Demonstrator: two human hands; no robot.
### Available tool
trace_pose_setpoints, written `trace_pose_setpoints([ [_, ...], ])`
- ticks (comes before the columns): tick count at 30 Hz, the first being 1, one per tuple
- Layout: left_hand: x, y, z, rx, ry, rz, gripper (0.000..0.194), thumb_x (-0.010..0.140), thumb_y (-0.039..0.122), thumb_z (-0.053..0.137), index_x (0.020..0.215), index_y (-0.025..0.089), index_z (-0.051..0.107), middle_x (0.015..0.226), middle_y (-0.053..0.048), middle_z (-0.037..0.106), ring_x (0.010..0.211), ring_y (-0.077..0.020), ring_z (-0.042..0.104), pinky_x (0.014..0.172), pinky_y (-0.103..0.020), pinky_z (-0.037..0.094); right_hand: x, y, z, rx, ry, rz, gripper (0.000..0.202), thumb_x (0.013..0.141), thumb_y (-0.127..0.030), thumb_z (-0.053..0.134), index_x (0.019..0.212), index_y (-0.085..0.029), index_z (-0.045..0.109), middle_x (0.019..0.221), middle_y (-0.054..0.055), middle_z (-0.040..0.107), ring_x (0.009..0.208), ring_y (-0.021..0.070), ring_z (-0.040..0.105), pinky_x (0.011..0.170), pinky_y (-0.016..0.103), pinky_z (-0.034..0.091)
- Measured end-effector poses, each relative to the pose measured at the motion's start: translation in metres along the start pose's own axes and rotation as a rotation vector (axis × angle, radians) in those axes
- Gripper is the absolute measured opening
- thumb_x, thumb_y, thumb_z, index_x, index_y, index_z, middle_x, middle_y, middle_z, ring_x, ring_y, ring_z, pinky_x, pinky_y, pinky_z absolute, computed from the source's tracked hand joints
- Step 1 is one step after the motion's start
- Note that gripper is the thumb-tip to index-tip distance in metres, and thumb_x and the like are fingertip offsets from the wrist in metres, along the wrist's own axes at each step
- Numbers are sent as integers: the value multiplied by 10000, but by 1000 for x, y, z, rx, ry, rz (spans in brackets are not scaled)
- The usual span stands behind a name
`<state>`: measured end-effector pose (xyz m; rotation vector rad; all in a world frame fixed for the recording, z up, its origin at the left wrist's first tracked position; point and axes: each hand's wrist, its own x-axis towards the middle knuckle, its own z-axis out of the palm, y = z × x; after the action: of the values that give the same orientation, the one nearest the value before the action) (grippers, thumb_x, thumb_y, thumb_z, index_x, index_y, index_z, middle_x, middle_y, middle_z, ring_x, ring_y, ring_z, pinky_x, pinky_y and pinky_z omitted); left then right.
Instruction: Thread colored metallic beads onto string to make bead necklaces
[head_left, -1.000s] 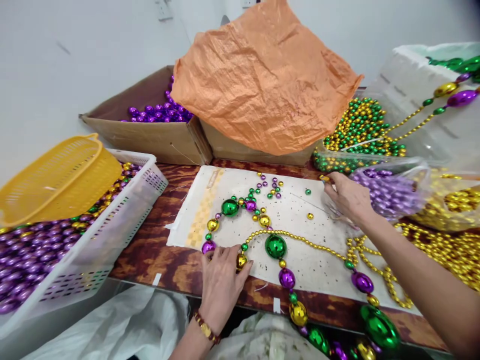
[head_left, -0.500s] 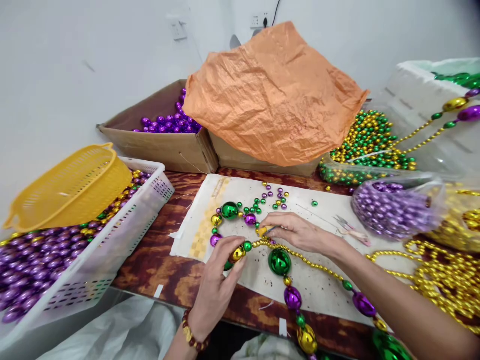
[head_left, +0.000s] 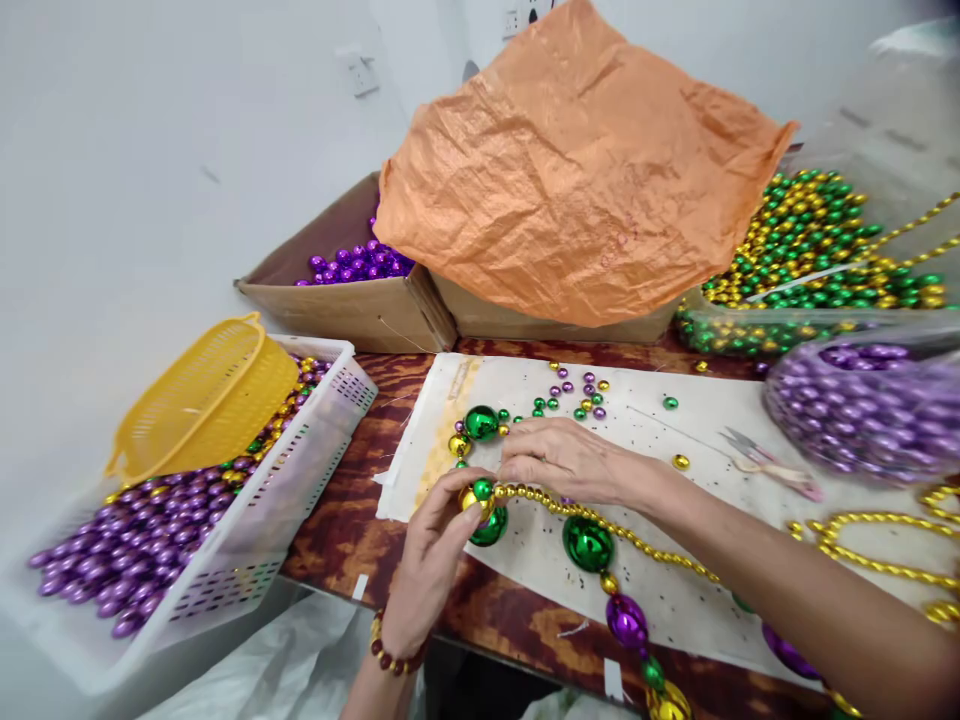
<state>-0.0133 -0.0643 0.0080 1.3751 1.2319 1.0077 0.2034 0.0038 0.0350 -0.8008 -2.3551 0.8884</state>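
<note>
My left hand [head_left: 431,550] is closed, thumb and fingers pinching a beaded necklace [head_left: 589,543] at a large gold bead [head_left: 471,500]. A small green bead [head_left: 482,489] and a big green bead [head_left: 491,525] show beside my fingertips. My right hand [head_left: 559,460] is above the sheet, close to the left fingertips, its fingers bent together. Whatever they hold is hidden behind the hand. A gold bead chain [head_left: 622,528] runs from the left fingers under my right forearm. More of the necklace, with green, gold and purple beads, hangs over the table's front edge.
Loose small beads [head_left: 589,390] and scissors [head_left: 772,462] lie on the white sheet [head_left: 637,440]. At left stands a white basket [head_left: 330,430] of beads with a yellow basket [head_left: 202,405] on it. Behind are a cardboard box [head_left: 345,310] and orange sheet [head_left: 577,180]; bagged purple beads [head_left: 862,410] are right.
My right hand has come closer to my left fingertips, and the yellow item in its fingers no longer shows. A loose gold bead is now visible near the scissors. The camera view has shifted.
</note>
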Motion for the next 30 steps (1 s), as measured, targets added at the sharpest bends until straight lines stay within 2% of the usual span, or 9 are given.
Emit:
trace_pose_setpoints([
  [3,1,-3,-1,-30,7,-3,307,843,346,594,1114,206,630,1185,-100,628,1052,-246,589,919,-347,444,5,-2,-2,-42,-30,14,455,998,-475,328,878,-184,657,784,11,569,741,137,522,680,258,360],
  [11,4,-12,-9,-164,-8,-8,231,847,278,593,1066,221,637,1174,-80,627,1080,-243,584,949,-359,431,11,-6,-3,-88,-62,-38,517,1013,-463,258,801,-167,625,741,20,550,701,137,491,652,262,341],
  [21,5,-13,-10,-185,-21,-17,218,839,251,590,1049,219,636,1167,-81,629,1059,-237,590,949,-361,430,17,-4,3,-176,-44,-63,424,1018,-368,290,789,-173,588,737,15,558,694,140,474,616,266,295],
  [30,3,-13,-12,-171,-15,-56,216,838,287,602,1038,211,625,1184,-87,624,1064,-251,586,949,-375,437,18,-6,2,-225,-23,-103,440,1019,-383,280,773,-176,580,732,17,557,710,146,465,599,275,262],
])
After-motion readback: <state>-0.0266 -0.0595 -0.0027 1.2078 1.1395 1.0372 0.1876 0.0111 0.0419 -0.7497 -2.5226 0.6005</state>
